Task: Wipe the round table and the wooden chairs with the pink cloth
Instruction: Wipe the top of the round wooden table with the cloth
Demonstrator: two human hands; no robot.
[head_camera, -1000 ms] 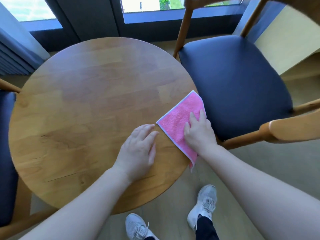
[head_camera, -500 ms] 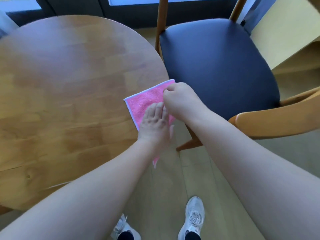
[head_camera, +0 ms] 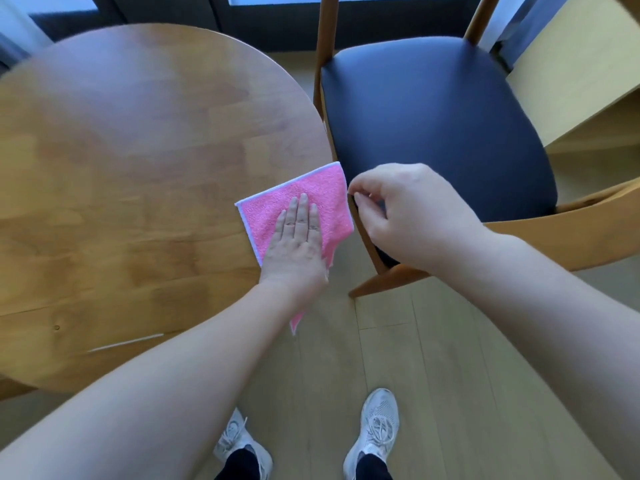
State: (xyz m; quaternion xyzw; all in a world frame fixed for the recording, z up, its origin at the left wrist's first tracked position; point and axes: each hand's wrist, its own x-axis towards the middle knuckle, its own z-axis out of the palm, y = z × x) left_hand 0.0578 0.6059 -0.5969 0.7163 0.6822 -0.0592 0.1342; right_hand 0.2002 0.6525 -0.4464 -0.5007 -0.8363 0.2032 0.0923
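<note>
One pink cloth (head_camera: 304, 202) with a pale stitched border is lying on the right-hand rim of the one round wooden table (head_camera: 138, 168), its near corner hanging off the edge and dangling toward the floor. The left hand (head_camera: 296, 244) is lying flat on the cloth, fingers straight and close together, pressing it to the tabletop. The right hand (head_camera: 405, 216) is hovering just beside the cloth's right edge, above the gap between table and chair; its fingers are curling toward the thumb, and it is gripping nothing that can be seen, with a narrow gap showing between the fingertips and the cloth.

One wooden chair (head_camera: 571, 233) is standing just to the right of the table, its dark padded seat (head_camera: 433, 126) facing up, two slender uprights rising at the far side and a curved wooden rail sweeping across the right of the view. A second chair cannot be made out here.

Two pale grey lace-up sneakers are showing at the bottom, the left one (head_camera: 239, 445) partly hidden behind the left forearm, the right one (head_camera: 375, 431) in full view, both standing on the light plank floor (head_camera: 433, 375). Dark trouser cuffs are meeting each shoe. One pale yellow furniture panel (head_camera: 571, 64) is sitting at the upper right, behind the chair. A dark window frame is running along the top edge.

No brand, label or legible writing is showing on the cloth, the shoes or the furniture.
</note>
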